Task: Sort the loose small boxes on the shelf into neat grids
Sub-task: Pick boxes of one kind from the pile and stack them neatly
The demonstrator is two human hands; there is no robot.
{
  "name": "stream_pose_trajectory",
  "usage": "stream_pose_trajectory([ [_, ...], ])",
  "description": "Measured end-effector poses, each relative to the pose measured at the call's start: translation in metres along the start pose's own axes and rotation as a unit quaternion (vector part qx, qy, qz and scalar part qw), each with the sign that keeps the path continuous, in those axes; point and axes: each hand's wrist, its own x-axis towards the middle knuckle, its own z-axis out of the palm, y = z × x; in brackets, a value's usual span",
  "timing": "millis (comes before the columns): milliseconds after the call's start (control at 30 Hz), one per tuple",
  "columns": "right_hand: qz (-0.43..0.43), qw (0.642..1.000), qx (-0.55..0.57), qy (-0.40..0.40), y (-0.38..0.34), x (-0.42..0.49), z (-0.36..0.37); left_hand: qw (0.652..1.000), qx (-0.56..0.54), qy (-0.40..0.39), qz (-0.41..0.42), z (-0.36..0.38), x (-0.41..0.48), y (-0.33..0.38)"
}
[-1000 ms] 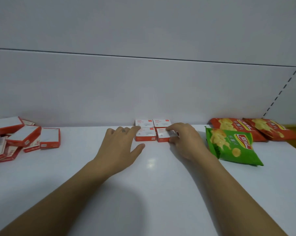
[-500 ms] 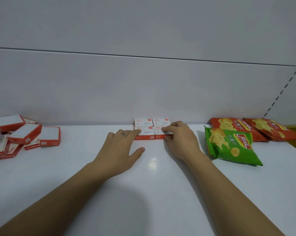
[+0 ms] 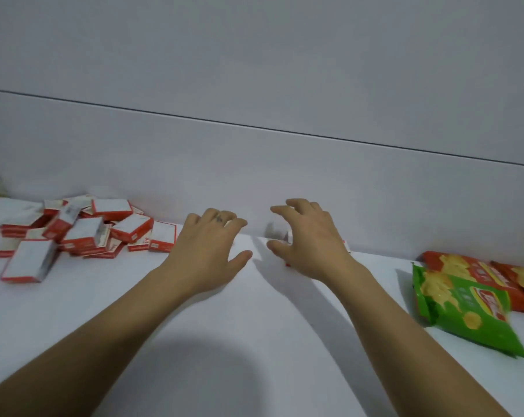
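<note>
Fingers of the left hand spread, slack, holding nothing; the right hand arches over the started grid, mostly hidden beneath it — grip cannot be told. Loose boxes lie heaped well left of both. Judged: squaring the grid; next, fetch another box.

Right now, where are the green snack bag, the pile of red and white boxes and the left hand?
green snack bag (image 3: 465,311): head view, middle of its front.
pile of red and white boxes (image 3: 84,233): head view, white top of a central box.
left hand (image 3: 208,251): head view, back of the hand.
</note>
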Motion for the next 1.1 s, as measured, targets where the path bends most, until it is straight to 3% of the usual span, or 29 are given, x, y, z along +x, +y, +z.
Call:
stream_pose_trajectory([
  [300, -0.131, 0.989, 0.021, -0.063, -0.114, 0.051, 0.026, 0.986, 0.058, 0.018, -0.153, -0.049, -0.069, -0.093],
  [500, -0.159, 0.982, 0.025, -0.104, -0.172, 0.075, 0.05, 0.972, 0.085, 0.013, -0.22, -0.069, -0.104, -0.135],
  [867, -0.186, 0.976, -0.002, -0.117, -0.236, 0.102, 0.08, 0.96, 0.099, -0.014, -0.26, -0.076, -0.13, -0.183],
  [1100, -0.118, 0.991, 0.008, -0.062, -0.27, 0.101, 0.101, 0.961, 0.112, -0.025, -0.254, -0.076, -0.132, -0.195],
])
